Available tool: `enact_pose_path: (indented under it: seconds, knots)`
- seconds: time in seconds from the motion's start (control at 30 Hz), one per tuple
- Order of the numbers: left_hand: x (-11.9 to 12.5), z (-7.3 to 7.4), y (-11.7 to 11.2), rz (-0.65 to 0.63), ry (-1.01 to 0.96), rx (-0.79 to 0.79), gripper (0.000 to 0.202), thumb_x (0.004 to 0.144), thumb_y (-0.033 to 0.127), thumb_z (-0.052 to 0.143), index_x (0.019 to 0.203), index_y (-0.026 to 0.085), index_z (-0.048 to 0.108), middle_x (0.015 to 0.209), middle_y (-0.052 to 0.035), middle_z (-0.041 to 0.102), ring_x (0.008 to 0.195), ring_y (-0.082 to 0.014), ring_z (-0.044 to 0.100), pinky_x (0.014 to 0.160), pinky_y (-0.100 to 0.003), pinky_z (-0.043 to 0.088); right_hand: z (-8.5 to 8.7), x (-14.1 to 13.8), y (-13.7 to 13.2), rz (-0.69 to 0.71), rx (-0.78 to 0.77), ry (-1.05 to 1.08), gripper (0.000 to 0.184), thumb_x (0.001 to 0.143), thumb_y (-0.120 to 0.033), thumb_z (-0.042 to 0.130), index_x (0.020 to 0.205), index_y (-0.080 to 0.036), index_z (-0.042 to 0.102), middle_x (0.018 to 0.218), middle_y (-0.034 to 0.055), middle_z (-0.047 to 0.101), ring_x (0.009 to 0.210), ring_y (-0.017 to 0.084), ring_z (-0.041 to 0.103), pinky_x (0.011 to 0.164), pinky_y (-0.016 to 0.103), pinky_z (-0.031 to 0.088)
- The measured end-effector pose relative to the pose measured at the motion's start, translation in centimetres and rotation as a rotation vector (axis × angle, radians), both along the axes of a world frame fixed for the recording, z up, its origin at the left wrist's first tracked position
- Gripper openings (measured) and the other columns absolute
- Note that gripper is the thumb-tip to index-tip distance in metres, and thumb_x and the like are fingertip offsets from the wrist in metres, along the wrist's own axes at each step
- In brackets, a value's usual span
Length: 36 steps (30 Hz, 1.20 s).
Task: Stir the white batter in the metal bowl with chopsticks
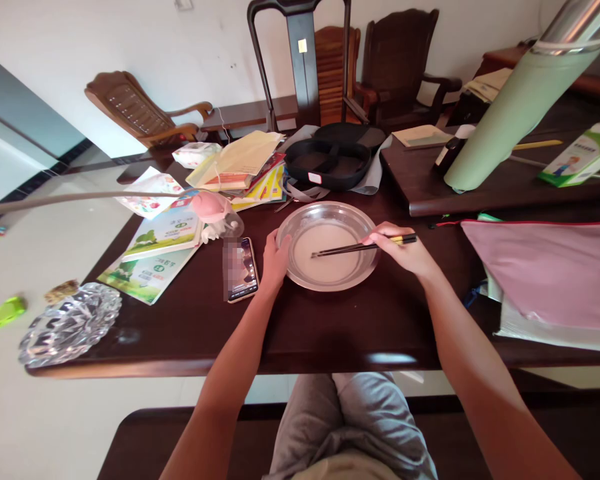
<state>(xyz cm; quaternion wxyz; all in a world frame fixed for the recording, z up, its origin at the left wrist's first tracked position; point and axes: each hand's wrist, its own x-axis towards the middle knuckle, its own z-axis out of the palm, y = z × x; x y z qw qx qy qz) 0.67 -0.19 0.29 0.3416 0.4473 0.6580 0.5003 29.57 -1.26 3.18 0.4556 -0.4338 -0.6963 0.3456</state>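
Metal bowl: a wide, shallow steel bowl (300, 230) sits on the dark wooden worktop (330, 320), a little back from the middle of its near edge. Pale, smooth liquid or batter covers its flat bottom.
Left hand: the left hand (275, 259) cups the bowl's left rim, its grip closed around the edge and touching the metal.
Right hand: the right hand (403, 252) rests at the bowl's right rim, its grip pinched together on a pair of dark chopsticks (353, 249).
Chopsticks: they lie almost level, pointing left, with the tips in the pale contents near the bowl's centre.
Progress: the mix looks even, with no lumps showing, so the stirring seems well along. Whether it is finished cannot be told from this view.
Phone: a phone (243, 270) lies flat just left of the bowl, close to the left hand.
Books: colourful booklets (163, 250) spread toward the worktop's left edge, with more piled at the far side.
Glass dish: a cut-glass dish (70, 323) sits at the near left corner.
Black case: an open black case (327, 163) lies beyond the bowl, at the far edge.
Pink folder: a pink folder (545, 273) covers the worktop's right end.
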Motion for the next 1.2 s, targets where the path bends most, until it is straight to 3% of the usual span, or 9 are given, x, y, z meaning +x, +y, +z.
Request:
enact_pose_path:
  seconds: [0.23,0.33,0.43,0.5,0.73,0.83,0.93,1.0,1.2]
  knots:
    - [-0.1,0.4,-0.2,0.003,-0.012,-0.025,0.036,0.090,0.030,0.062,0.123,0.017,0.062,0.130,-0.0128,0.069,0.121,-0.0268,0.064,0.107,-0.040,0.046,0.1,2.0,-0.1,-0.258,0.058,0.082,0.044,0.087,-0.066,0.067,0.070,-0.028,0.078,0.075,0.0031,0.076,0.078,0.024,0.070,0.083,0.040,0.052]
    - [-0.1,0.3,-0.1,0.008,-0.004,-0.029,0.036,0.089,0.031,0.063,0.123,0.017,0.063,0.129,-0.0127,0.069,0.121,-0.0269,0.064,0.108,-0.040,0.046,0.5,1.9,-0.4,-0.166,0.010,0.106,0.046,0.087,-0.066,0.067,0.064,-0.027,0.075,0.070,0.0031,0.074,0.076,0.024,0.071,0.082,0.040,0.053]
    - [0.1,0.2,-0.1,0.008,-0.001,-0.008,0.036,0.089,0.031,0.063,0.122,0.018,0.063,0.129,-0.0123,0.070,0.120,-0.0262,0.064,0.108,-0.040,0.047,0.3,0.5,-0.2,-0.026,-0.009,0.044,0.047,0.086,-0.068,0.066,0.070,-0.026,0.079,0.078,0.0051,0.078,0.083,0.026,0.073,0.084,0.040,0.054]
    - [0.1,0.1,-0.1,0.007,-0.001,0.003,0.036,0.090,0.032,0.063,0.122,0.017,0.063,0.130,-0.0128,0.070,0.120,-0.0266,0.065,0.108,-0.041,0.047,-0.1,-0.1,0.0,-0.016,0.013,-0.003,0.046,0.086,-0.069,0.066,0.075,-0.027,0.080,0.084,0.0058,0.080,0.087,0.026,0.073,0.085,0.041,0.054]
    - [-0.3,-0.1,0.0,0.002,-0.005,-0.009,0.037,0.088,0.033,0.064,0.122,0.019,0.063,0.129,-0.0118,0.070,0.121,-0.0275,0.065,0.109,-0.042,0.047,0.2,2.2,-0.1,-0.275,0.054,0.103,0.046,0.086,-0.068,0.067,0.067,-0.028,0.077,0.073,0.0040,0.075,0.075,0.024,0.070,0.083,0.042,0.054]
    - [-0.2,-0.1,0.0,-0.003,0.000,-0.012,0.038,0.089,0.032,0.063,0.123,0.018,0.062,0.130,-0.0128,0.069,0.121,-0.0279,0.064,0.109,-0.043,0.046,0.5,2.0,-0.4,-0.162,-0.001,0.102,0.048,0.086,-0.068,0.066,0.063,-0.027,0.075,0.070,0.0039,0.074,0.075,0.024,0.071,0.083,0.041,0.054]
    - [0.0,0.1,0.0,-0.004,0.005,-0.011,0.039,0.089,0.033,0.062,0.124,0.016,0.062,0.133,-0.0145,0.068,0.123,-0.0284,0.063,0.110,-0.043,0.045,0.3,0.5,-0.2,-0.024,0.001,0.029,0.047,0.085,-0.069,0.067,0.070,-0.027,0.079,0.079,0.0056,0.078,0.084,0.026,0.073,0.082,0.040,0.055]
    - [0.1,0.1,0.0,0.000,0.002,-0.006,0.038,0.089,0.033,0.062,0.123,0.017,0.062,0.132,-0.0142,0.068,0.123,-0.0283,0.063,0.110,-0.043,0.045,-0.1,-0.1,0.1,-0.014,0.026,-0.005,0.044,0.085,-0.068,0.068,0.076,-0.027,0.081,0.084,0.0063,0.079,0.086,0.026,0.073,0.082,0.040,0.055]
    - [-0.2,0.0,-0.1,-0.007,-0.005,-0.005,0.036,0.089,0.032,0.063,0.122,0.018,0.063,0.130,-0.0128,0.069,0.121,-0.0275,0.064,0.109,-0.042,0.046,-0.1,1.9,0.1,-0.278,0.097,0.060,0.042,0.088,-0.065,0.067,0.071,-0.029,0.078,0.077,0.0050,0.077,0.080,0.026,0.070,0.085,0.044,0.053]
